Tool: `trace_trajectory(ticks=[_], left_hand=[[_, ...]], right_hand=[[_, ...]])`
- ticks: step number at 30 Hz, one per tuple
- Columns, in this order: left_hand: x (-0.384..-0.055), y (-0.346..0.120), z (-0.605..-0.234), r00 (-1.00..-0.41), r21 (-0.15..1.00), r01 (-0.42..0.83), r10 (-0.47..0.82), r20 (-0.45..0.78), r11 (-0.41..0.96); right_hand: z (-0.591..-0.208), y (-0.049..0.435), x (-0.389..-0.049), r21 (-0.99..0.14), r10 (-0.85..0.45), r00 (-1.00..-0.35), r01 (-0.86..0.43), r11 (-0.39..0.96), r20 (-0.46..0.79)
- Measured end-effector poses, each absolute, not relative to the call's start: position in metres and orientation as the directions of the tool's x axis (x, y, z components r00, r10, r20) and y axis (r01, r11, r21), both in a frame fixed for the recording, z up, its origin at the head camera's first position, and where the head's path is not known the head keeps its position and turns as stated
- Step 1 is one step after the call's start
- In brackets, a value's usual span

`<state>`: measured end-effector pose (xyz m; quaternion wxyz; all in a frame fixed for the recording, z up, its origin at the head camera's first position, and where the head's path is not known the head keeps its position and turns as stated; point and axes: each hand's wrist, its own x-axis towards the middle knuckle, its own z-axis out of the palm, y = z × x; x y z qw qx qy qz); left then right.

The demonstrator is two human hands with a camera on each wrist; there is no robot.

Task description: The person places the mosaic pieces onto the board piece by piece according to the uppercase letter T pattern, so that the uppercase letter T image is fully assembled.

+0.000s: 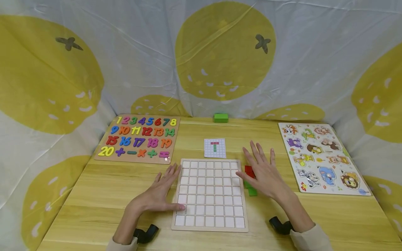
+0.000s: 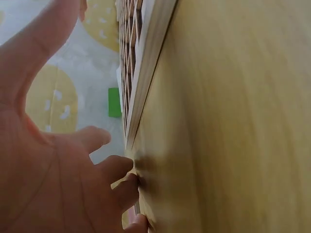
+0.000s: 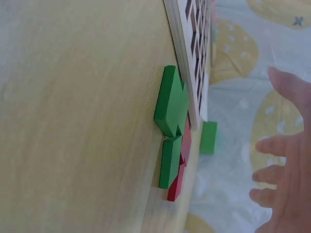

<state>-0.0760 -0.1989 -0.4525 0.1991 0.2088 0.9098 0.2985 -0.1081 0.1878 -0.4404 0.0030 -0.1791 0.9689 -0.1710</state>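
Observation:
A wooden grid board [image 1: 209, 195] with square cells lies in front of me, with bare pale cells throughout. My left hand [image 1: 160, 193] is at its left side, fingers spread and thumb over the lower left cells. Over the board's right edge my right hand [image 1: 263, 174] hovers with spread fingers and holds nothing. Partly hidden beneath it are several flat tiles, the red tiles [image 1: 249, 169] farther back and the green tiles [image 1: 252, 191] nearer. In the right wrist view the green tiles [image 3: 170, 104] lie beside the board's edge. Behind the board lies a card [image 1: 215, 148] printed with a red and green T.
A number puzzle board [image 1: 138, 139] lies at the back left, an animal puzzle board [image 1: 323, 158] at the right. One green block [image 1: 221, 118] stands at the table's back edge against the fruit-print curtain [image 1: 226, 52]. The wooden table [image 1: 78, 209] spans the front.

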Motion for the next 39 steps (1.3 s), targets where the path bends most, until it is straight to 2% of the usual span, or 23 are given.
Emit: trace_trajectory(ticks=[8, 17, 24, 32, 39], left_hand=[[-0.077, -0.203, -0.454, -0.808, 0.585, 0.281, 0.517, -0.283, 0.76], [-0.076, -0.202, -0.454, -0.803, 0.591, 0.272, 0.517, -0.296, 0.76], [-0.077, -0.201, -0.454, -0.799, 0.587, 0.27, 0.518, -0.305, 0.763], [-0.076, -0.201, -0.454, -0.798, 0.582, 0.267, 0.515, -0.314, 0.768], [-0.077, -0.201, -0.455, -0.797, 0.581, 0.267, 0.515, -0.316, 0.769]], right_hand=[[-0.439, 0.194, -0.106, -0.358, -0.354, -0.933, -0.35, 0.865, 0.057], [-0.44, 0.206, -0.106, -0.51, -0.364, -0.931, -0.33, 0.794, 0.036], [-0.448, 0.214, -0.112, -0.596, -0.375, -0.922, -0.355, 0.72, 0.097], [-0.457, 0.222, -0.122, -0.708, -0.35, -0.933, -0.301, 0.639, 0.081], [-0.464, 0.226, -0.128, -0.733, -0.311, -0.95, -0.224, 0.642, 0.017]])
